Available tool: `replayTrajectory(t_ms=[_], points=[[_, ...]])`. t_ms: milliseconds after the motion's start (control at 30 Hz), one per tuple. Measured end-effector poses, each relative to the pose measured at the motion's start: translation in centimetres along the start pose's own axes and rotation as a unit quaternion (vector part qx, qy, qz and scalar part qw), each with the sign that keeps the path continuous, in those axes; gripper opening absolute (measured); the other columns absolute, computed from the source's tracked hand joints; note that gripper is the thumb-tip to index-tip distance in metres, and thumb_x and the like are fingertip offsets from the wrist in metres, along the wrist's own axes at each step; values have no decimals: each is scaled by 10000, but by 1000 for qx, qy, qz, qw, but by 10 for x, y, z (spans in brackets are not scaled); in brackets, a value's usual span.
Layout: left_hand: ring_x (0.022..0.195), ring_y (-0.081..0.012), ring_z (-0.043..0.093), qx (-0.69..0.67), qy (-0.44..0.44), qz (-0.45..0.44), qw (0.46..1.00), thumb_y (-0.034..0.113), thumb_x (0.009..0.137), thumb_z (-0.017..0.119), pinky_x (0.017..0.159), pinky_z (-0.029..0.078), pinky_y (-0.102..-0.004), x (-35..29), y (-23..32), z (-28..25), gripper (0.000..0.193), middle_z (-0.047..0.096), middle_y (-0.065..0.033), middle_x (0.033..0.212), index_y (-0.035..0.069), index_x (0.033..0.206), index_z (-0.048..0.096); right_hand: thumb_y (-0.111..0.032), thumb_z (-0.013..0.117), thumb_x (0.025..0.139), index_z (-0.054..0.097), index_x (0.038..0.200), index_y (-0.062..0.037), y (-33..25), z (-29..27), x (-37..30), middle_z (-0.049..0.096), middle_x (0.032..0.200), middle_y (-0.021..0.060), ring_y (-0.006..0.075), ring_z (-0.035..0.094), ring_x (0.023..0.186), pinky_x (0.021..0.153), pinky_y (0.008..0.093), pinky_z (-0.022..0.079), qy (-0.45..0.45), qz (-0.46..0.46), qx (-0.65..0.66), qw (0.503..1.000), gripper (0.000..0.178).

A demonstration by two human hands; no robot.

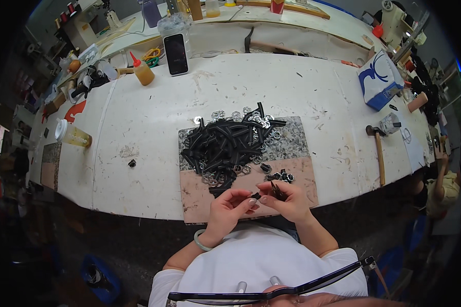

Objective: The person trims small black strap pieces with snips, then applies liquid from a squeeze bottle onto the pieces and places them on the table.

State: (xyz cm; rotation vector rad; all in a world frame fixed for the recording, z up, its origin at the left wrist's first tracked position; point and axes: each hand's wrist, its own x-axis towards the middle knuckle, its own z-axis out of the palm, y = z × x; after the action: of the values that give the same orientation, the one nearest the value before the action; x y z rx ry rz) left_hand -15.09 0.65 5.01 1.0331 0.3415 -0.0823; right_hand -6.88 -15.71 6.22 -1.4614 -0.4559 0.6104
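Over the near edge of a work board (302, 179), part speckled grey and part pink, my two hands meet. My left hand (229, 209) pinches a small black piece (256, 195) between thumb and fingers. Close against that piece are the thumb and fingertips of my right hand (290, 202), which is closed around a dark, pointed thing (277, 191); its kind is unclear. Beyond my hands lies a heap of short black strips (223, 143), with silvery metal rings (266, 122) mixed in and around it. A small cluster of black pieces with metal (281, 176) sits past my right hand.
On the white table stand a phone (176, 55) against a clear container, a glue bottle (143, 74) with a red tip, and a drink cup (72, 134) at left. A hammer (379, 156) and a blue-and-white bag (378, 81) are at right. Another person (443, 189) is at far right.
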Motion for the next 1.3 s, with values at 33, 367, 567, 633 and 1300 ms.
replayTrajectory(t_ms=[33, 367, 567, 633, 1300], points=[[799, -179, 624, 21, 1, 17, 1000, 11, 819, 580, 676, 530, -271, -1, -2, -1, 215, 613, -117, 922, -29, 1024, 530, -47, 630, 796, 573, 1057, 26, -3, 1, -1, 602, 873, 24, 46, 544, 790, 696, 180, 443, 9, 0, -16, 1000, 277], [761, -172, 629, 58, -40, -26, 997, 35, 832, 571, 661, 535, -265, -5, 3, 1, 213, 629, -109, 835, -48, 1027, 576, 9, 646, 754, 575, 1021, -1, 9, -5, -3, 603, 806, 39, 76, 548, 663, 597, 191, 442, 28, 120, 279, 952, 277], [699, -150, 618, -8, 37, -38, 999, 51, 837, 570, 636, 535, -266, -3, 0, 0, 166, 623, -97, 811, -45, 971, 585, -99, 592, 833, 556, 1041, 27, 4, 11, -7, 558, 820, 60, 92, 488, 641, 542, 175, 375, 69, 24, 141, 987, 245], [691, -147, 615, -15, 45, -37, 998, 52, 838, 569, 635, 536, -267, -2, -1, -1, 161, 621, -93, 806, -44, 967, 585, -144, 552, 864, 502, 1128, 36, 7, 8, -12, 530, 808, 73, 135, 498, 692, 621, 216, 396, 41, -57, -61, 996, 324], [765, -157, 627, 29, 14, -1, 999, 32, 844, 555, 706, 536, -252, -5, -3, 2, 224, 623, -114, 900, -54, 1050, 568, -142, 613, 817, 585, 999, 12, 6, 13, -22, 622, 824, 101, 125, 585, 669, 578, 231, 459, 86, -80, -184, 976, 240]])
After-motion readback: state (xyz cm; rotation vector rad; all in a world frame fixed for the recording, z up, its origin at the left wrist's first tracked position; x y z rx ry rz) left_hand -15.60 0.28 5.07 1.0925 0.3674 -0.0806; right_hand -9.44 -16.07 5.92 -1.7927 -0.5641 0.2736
